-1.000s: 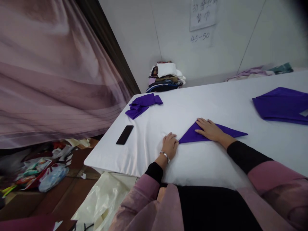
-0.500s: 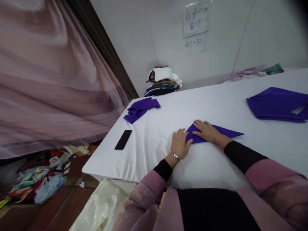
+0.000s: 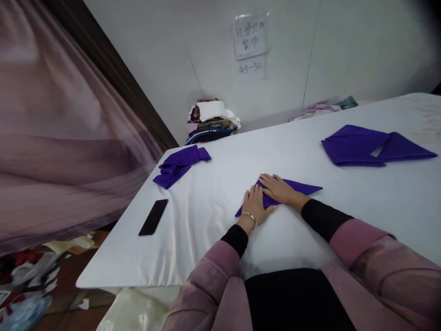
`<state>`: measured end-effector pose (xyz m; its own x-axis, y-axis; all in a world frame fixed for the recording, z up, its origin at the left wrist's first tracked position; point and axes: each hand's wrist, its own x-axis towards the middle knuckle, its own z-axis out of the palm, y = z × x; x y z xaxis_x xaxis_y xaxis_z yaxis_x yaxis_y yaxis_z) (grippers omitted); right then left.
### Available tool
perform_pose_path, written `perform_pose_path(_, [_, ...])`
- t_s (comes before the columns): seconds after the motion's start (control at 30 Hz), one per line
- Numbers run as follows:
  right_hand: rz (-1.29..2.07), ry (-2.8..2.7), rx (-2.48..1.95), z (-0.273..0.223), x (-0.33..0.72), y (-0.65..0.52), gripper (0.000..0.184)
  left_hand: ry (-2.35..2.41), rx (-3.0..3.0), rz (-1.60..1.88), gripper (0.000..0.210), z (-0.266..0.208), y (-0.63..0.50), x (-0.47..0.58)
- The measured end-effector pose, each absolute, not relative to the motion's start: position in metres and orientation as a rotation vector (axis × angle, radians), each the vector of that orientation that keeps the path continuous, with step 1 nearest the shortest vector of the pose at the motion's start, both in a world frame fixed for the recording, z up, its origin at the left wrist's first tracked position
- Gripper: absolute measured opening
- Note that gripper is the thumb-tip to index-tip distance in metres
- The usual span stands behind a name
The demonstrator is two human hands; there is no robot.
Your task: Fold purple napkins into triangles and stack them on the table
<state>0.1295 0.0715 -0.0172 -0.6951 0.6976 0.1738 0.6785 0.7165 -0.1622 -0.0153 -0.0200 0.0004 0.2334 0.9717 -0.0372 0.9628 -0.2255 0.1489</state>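
A folded purple cloth napkin (image 3: pixel 303 187) lies on the white-covered table (image 3: pixel 220 184) in front of me. It has pointed ends, one to the right past my right wrist and one at the lower left beside my left hand. My left hand (image 3: pixel 255 204), with a silver bracelet at the wrist, rests flat on the napkin's left part, fingers stretched out. Just right of it, my right hand (image 3: pixel 277 188) presses flat on the napkin's upper middle, fingers extended. Both hands are open, nearly touching, and hide much of the cloth.
Another purple cloth (image 3: pixel 361 145) lies folded at the back right, and a crumpled purple cloth (image 3: pixel 181 163) at the back left. A black phone (image 3: pixel 153 217) lies near the left edge. Behind the table are stacked clothes (image 3: pixel 211 122); a pink curtain (image 3: pixel 69 161) hangs left.
My left hand has shifted onto the napkin, closer to my right hand, and a pointed end now shows at its left. The view has turned to the right.
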Motion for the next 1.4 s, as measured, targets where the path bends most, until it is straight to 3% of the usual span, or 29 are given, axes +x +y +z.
perform_pose_path(0.33, [0.251, -2.704, -1.049, -0.008, 0.132, 0.067, 0.054, 1.791, 2.222, 0.322, 0.070, 0.025, 0.006, -0.002])
perform_pose_path(0.63, [0.390, -2.667, -1.063, -0.010, 0.133, 0.069, 0.058, 1.763, 2.207, 0.343, 0.080, 0.006, 0.005, 0.005])
perform_pose_path(1.07, [1.062, -2.067, -1.046, -0.021, 0.147, 0.088, 0.079, 1.772, 2.230, 0.090, 0.087, 0.011, 0.010, 0.006])
perform_pose_path(1.23, [0.994, -2.093, -1.070, -0.017, 0.144, 0.085, 0.076, 1.765, 2.261, 0.070, 0.069, 0.022, 0.020, 0.008])
perform_pose_path(1.4, [0.831, -2.183, -1.087, -0.014, 0.141, 0.083, 0.076, 1.752, 2.335, 0.066, 0.067, 0.015, 0.028, 0.006])
